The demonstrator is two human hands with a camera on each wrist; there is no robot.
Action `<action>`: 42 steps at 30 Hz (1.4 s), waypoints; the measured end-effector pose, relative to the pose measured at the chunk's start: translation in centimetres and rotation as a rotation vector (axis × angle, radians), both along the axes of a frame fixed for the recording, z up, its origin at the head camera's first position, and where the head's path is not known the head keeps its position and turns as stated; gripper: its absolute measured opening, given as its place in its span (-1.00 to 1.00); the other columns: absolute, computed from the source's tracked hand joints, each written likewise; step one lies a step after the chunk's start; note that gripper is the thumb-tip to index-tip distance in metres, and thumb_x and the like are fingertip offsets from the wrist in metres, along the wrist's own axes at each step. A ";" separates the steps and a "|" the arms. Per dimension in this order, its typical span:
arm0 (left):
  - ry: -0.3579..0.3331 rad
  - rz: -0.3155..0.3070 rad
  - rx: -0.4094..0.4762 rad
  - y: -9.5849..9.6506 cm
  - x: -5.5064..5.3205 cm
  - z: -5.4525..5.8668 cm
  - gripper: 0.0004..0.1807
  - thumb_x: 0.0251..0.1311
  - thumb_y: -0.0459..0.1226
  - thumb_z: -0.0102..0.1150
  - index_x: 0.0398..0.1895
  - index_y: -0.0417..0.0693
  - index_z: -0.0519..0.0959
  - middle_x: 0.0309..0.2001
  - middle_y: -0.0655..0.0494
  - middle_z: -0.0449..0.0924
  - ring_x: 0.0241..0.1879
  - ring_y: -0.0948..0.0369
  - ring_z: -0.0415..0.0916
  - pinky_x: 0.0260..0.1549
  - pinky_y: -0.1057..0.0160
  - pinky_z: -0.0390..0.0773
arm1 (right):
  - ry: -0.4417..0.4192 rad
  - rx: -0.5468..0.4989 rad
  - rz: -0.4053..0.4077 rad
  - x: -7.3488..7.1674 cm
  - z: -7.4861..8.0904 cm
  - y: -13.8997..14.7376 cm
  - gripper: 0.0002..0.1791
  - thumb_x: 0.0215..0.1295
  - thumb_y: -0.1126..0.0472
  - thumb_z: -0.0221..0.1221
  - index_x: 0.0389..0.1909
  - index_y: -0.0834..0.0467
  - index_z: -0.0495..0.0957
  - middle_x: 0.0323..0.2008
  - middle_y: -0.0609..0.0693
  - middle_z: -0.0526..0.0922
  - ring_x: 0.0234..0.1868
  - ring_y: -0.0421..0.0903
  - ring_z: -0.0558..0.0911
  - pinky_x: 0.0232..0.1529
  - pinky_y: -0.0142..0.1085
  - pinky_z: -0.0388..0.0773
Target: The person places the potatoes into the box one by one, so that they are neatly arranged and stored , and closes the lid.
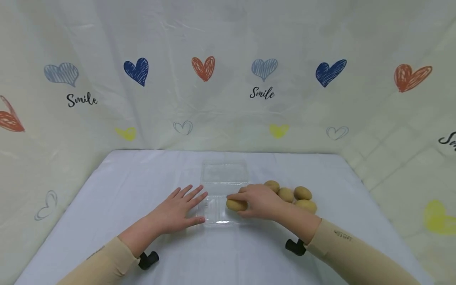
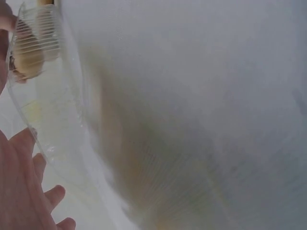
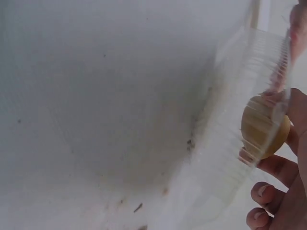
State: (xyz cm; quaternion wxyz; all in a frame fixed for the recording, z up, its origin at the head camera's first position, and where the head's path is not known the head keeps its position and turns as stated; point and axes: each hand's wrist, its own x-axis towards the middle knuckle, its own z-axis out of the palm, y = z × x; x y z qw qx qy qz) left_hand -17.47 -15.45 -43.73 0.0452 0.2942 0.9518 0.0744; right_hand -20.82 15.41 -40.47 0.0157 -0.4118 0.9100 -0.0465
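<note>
A clear plastic clamshell box (image 1: 215,215) lies with its lid folded back on the white table. Over its right part my right hand (image 1: 261,201) grips a potato (image 1: 236,205) between thumb and fingers. In the right wrist view the same potato (image 3: 261,127) shows partly through the box's ribbed wall. My left hand (image 1: 177,211) is at the box's left side, its fingers straight and spread. Through the left wrist view, its fingertips lie along the clear box's edge (image 2: 53,120); whether they press on it I cannot tell.
Several more potatoes (image 1: 303,193) sit in a cluster to the right of the box, partly behind my right hand. The white tablecloth (image 1: 142,174) runs back to a curtain (image 1: 228,111) printed with hearts.
</note>
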 end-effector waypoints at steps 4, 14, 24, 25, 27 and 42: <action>0.002 -0.003 0.000 0.1 -0.1 0.2 -0.09 0.27 0.41 -0.17 0.59 0.26 0.03 0.60 0.18 -0.13 0.54 -0.07 -0.14 0.43 -0.20 -0.09 | -0.011 0.073 0.029 -0.4 -0.6 -1.0 -0.46 0.20 -0.07 0.31 0.25 -0.22 0.56 -0.16 -0.20 0.64 -0.31 -0.21 0.51 -0.30 -0.32 0.47; 0.015 -0.018 0.001 0.3 -0.1 0.2 -0.10 0.27 0.40 -0.13 0.59 0.25 0.05 0.59 0.17 -0.11 0.54 -0.08 -0.12 0.43 -0.22 -0.07 | -0.046 0.187 0.005 -0.7 -1.5 -1.8 -0.39 0.18 -0.16 0.35 0.30 -0.27 0.51 -0.05 -0.20 0.68 -0.11 -0.16 0.60 -0.02 -0.18 0.53; 0.007 -0.009 0.001 0.1 0.2 0.3 -0.10 0.29 0.39 -0.13 0.59 0.22 0.06 0.59 0.15 -0.10 0.53 -0.09 -0.12 0.42 -0.22 -0.06 | -0.042 0.100 0.054 -0.5 0.0 -1.1 -0.39 0.14 -0.18 0.38 0.24 -0.16 0.58 -0.02 -0.14 0.69 -0.06 -0.11 0.62 -0.02 -0.18 0.54; 0.003 -0.007 -0.002 0.1 0.2 0.3 -0.10 0.29 0.38 -0.12 0.59 0.23 0.05 0.59 0.15 -0.11 0.53 -0.09 -0.12 0.43 -0.22 -0.07 | -0.051 0.096 0.047 -0.6 0.1 -1.0 -0.40 0.14 -0.18 0.38 0.23 -0.17 0.59 -0.04 -0.15 0.70 -0.08 -0.12 0.62 -0.05 -0.19 0.54; -0.002 -0.004 -0.004 0.1 0.3 0.4 -0.11 0.29 0.37 -0.10 0.59 0.22 0.05 0.60 0.16 -0.12 0.53 -0.09 -0.13 0.43 -0.21 -0.07 | -0.071 0.094 0.025 -0.7 0.2 -0.9 -0.44 0.15 -0.18 0.37 0.20 -0.20 0.61 -0.09 -0.20 0.72 -0.12 -0.15 0.61 -0.10 -0.23 0.53; -0.021 0.013 -0.024 0.2 0.3 0.3 -0.06 0.24 0.42 -0.12 0.59 0.25 0.02 0.60 0.18 -0.18 0.54 -0.07 -0.17 0.44 -0.21 -0.09 | -0.203 0.010 0.020 -1.3 0.1 -1.7 -0.56 0.15 -0.02 0.42 0.10 -0.19 0.68 -0.22 -0.30 0.73 -0.25 -0.23 0.62 -0.21 -0.33 0.53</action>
